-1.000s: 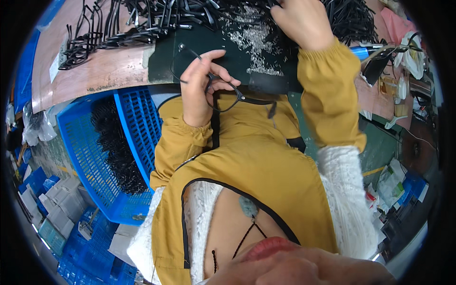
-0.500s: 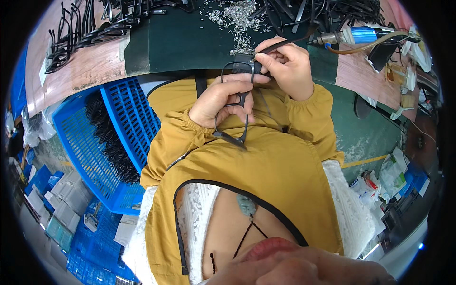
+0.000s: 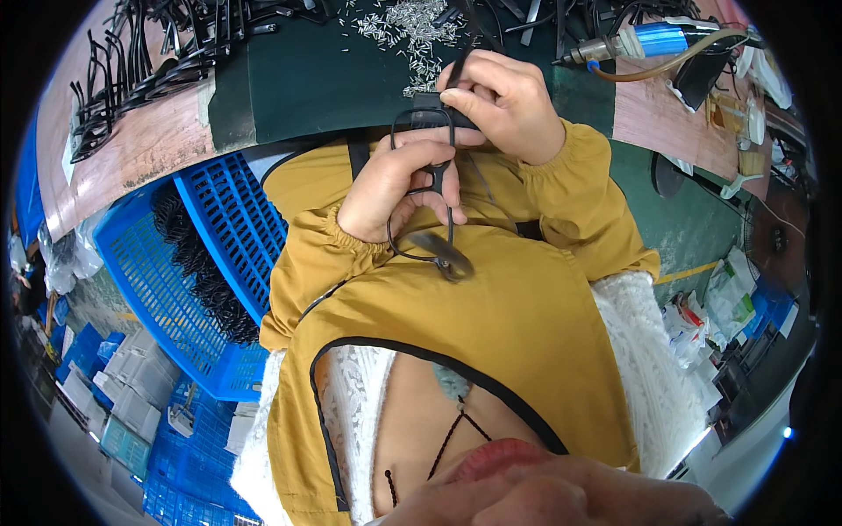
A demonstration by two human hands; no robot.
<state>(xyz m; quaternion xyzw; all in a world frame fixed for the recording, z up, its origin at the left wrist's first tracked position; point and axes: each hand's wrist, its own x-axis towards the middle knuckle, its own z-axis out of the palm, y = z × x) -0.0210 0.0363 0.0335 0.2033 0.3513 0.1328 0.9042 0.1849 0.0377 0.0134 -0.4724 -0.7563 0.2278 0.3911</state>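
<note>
At 12 o'clock from the centre of the view, by the near edge of the table [image 3: 316, 88], the left hand [image 3: 395, 180] has its fingers clamped on a black eyeglass frame [image 3: 436, 181], while the right hand [image 3: 509, 101] pinches a black temple arm [image 3: 457, 68] at the frame's upper corner. Good work here probably means bracing the frame near its bridge without bending the rims, and lining the temple arm up squarely with that corner under light pressure. Counted: one frame in hand; two temple arms, the pinched one and a blurred one at its 6 o'clock end; one small black block [image 3: 427, 101] beside the upper rim; one blue-bodied driver [image 3: 660, 39] between 1 and 2 o'clock. The silver pins [image 3: 412, 26] at 12 o'clock and black eyewear parts [image 3: 145, 83] at 10 are too many to count.
</note>
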